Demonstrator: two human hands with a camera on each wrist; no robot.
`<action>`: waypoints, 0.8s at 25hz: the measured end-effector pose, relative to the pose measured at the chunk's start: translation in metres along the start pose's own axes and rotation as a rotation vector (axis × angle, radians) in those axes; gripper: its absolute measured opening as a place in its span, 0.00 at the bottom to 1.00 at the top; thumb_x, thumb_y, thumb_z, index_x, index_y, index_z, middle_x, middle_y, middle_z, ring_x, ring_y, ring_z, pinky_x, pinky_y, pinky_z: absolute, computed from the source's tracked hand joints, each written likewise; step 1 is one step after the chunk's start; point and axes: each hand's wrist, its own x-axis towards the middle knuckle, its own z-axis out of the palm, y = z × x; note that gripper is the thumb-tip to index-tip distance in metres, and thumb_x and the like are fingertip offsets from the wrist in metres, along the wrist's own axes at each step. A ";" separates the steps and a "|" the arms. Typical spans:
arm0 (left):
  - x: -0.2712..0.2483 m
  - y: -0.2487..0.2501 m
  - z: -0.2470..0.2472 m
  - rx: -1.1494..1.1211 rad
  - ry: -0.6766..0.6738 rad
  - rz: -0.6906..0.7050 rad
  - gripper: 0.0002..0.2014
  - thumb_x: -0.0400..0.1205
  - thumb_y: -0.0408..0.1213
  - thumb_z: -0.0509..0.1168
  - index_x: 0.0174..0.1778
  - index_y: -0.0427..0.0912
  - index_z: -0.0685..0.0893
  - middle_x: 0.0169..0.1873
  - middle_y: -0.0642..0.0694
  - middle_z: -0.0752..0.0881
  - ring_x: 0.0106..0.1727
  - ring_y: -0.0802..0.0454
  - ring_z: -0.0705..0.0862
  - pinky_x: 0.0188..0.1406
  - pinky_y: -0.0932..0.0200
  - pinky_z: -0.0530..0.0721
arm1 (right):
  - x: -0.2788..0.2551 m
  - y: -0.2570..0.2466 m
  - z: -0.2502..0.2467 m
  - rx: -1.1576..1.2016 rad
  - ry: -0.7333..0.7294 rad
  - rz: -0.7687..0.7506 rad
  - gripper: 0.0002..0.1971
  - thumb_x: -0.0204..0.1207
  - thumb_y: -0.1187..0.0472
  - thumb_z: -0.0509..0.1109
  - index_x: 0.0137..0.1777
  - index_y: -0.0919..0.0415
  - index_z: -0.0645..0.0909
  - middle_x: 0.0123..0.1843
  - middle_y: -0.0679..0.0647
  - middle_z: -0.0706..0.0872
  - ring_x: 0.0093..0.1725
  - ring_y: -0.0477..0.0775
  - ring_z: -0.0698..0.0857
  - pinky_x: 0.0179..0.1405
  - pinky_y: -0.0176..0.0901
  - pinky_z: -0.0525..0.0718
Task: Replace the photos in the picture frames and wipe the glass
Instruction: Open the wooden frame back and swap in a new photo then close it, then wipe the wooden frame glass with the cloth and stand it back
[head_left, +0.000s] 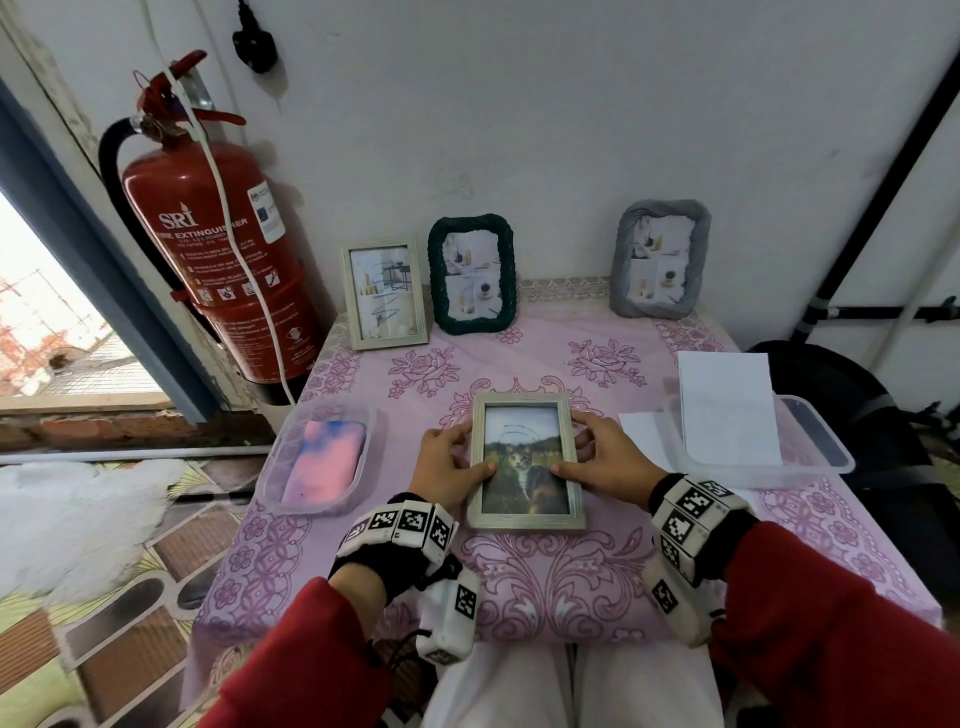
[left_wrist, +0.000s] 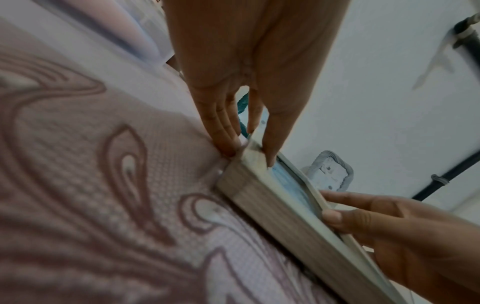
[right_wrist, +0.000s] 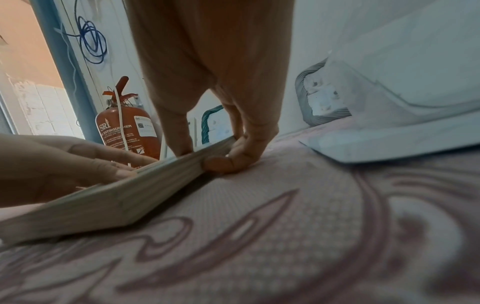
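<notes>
A pale wooden picture frame (head_left: 524, 462) with a cat photo lies face up on the pink tablecloth (head_left: 545, 571), with blue scribbles on its glass. My left hand (head_left: 467, 452) grips its left edge, thumb on the glass. My right hand (head_left: 587, 452) grips the right edge the same way. In the left wrist view the left fingers (left_wrist: 228, 131) sit at the side of the frame (left_wrist: 272, 205). In the right wrist view my right fingers (right_wrist: 233, 160) curl under the edge of the frame (right_wrist: 116, 195), which is raised slightly off the cloth.
Three more frames stand against the wall: a pale wooden one (head_left: 385, 293), a dark green rope one (head_left: 471, 274), a grey rope one (head_left: 660, 260). A tub (head_left: 275, 467) with a pink cloth (head_left: 322, 460) sits left; a tub (head_left: 826, 441) with white sheets (head_left: 727, 410) right. A fire extinguisher (head_left: 218, 249) hangs left.
</notes>
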 end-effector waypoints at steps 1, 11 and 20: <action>0.000 0.000 0.002 -0.014 0.001 -0.022 0.31 0.73 0.31 0.74 0.72 0.40 0.74 0.58 0.35 0.77 0.50 0.50 0.78 0.63 0.58 0.79 | 0.000 0.000 0.000 -0.035 -0.017 0.024 0.36 0.66 0.67 0.79 0.74 0.65 0.68 0.34 0.45 0.76 0.32 0.38 0.79 0.29 0.22 0.76; -0.015 0.007 -0.008 -0.053 0.099 0.055 0.22 0.75 0.34 0.72 0.65 0.37 0.80 0.53 0.40 0.79 0.49 0.50 0.80 0.58 0.58 0.81 | -0.002 0.007 -0.009 -0.128 -0.117 0.040 0.44 0.67 0.54 0.79 0.80 0.54 0.59 0.40 0.45 0.74 0.38 0.42 0.76 0.46 0.36 0.76; -0.022 -0.021 -0.118 0.317 0.299 0.144 0.10 0.78 0.31 0.67 0.54 0.40 0.85 0.51 0.44 0.83 0.52 0.50 0.80 0.53 0.63 0.73 | 0.001 0.013 -0.009 -0.121 -0.125 0.062 0.43 0.66 0.52 0.79 0.79 0.50 0.61 0.40 0.49 0.78 0.38 0.43 0.78 0.42 0.32 0.75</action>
